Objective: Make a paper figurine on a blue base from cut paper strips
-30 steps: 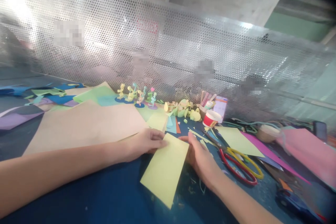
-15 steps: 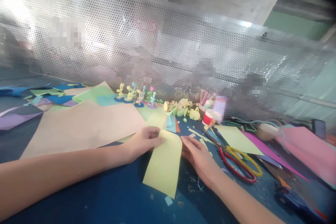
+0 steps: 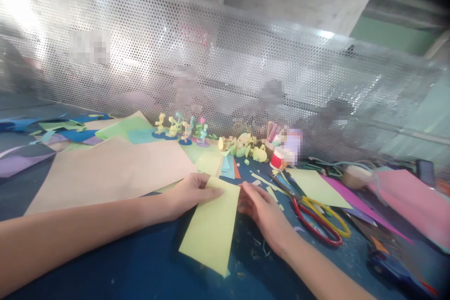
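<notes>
A pale yellow-green paper piece (image 3: 213, 229) hangs in front of me, its lower end toward me over the blue table. My left hand (image 3: 191, 194) pinches its upper left edge, thumb on top and the other fingers behind. At the upper right corner, my right hand (image 3: 258, 204) has its thumb and index fingertips together, touching the paper's edge. The remaining right fingers are curled and partly hidden. Scissors with red and yellow handles (image 3: 318, 220) lie to the right of my right hand.
A large beige sheet (image 3: 112, 166) spreads at left. Small paper figures (image 3: 184, 131) stand behind, near a red-and-white pot (image 3: 277, 158). Pink sheets (image 3: 411, 201), a dark blue tool (image 3: 397, 272) and a phone (image 3: 426, 172) lie right. A perforated metal panel (image 3: 225, 70) stands behind.
The paper's lower end has swung left and toward me. Its top, curved before, now looks flatter with straight edges. Both hands stay at its upper end.
</notes>
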A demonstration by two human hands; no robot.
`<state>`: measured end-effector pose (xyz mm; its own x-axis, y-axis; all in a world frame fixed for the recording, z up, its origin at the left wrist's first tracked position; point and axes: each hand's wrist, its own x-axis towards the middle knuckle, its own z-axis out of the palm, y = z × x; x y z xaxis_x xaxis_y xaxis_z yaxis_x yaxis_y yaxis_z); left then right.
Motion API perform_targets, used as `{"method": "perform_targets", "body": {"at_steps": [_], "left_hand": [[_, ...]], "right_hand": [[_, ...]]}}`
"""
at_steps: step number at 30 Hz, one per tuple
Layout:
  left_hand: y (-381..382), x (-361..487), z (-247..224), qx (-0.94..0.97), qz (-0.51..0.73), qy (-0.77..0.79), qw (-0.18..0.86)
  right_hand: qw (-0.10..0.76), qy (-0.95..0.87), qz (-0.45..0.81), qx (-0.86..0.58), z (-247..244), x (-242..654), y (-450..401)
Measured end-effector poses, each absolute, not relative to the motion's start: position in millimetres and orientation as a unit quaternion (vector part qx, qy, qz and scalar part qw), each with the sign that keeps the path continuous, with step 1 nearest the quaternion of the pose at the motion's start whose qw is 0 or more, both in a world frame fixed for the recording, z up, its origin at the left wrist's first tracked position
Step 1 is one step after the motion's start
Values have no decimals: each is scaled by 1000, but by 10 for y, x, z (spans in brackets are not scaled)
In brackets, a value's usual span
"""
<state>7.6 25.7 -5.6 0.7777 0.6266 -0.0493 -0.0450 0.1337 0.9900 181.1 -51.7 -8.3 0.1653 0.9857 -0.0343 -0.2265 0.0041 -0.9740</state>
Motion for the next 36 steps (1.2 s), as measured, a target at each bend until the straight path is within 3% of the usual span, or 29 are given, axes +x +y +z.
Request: {"method": "perform_targets", "body": {"at_steps": [17,24,36], "left_hand": [[241,67,-40,627,227,243,705],[240,73,-21,630,222,254,700],[260,64,-49,633,222,264,693]], "right_hand": [[554,-426,503,-508,-140,1865,-475],[494,-475,500,-530,-106,1874,-490],[523,-415,544,-509,41,1910,-495]]}}
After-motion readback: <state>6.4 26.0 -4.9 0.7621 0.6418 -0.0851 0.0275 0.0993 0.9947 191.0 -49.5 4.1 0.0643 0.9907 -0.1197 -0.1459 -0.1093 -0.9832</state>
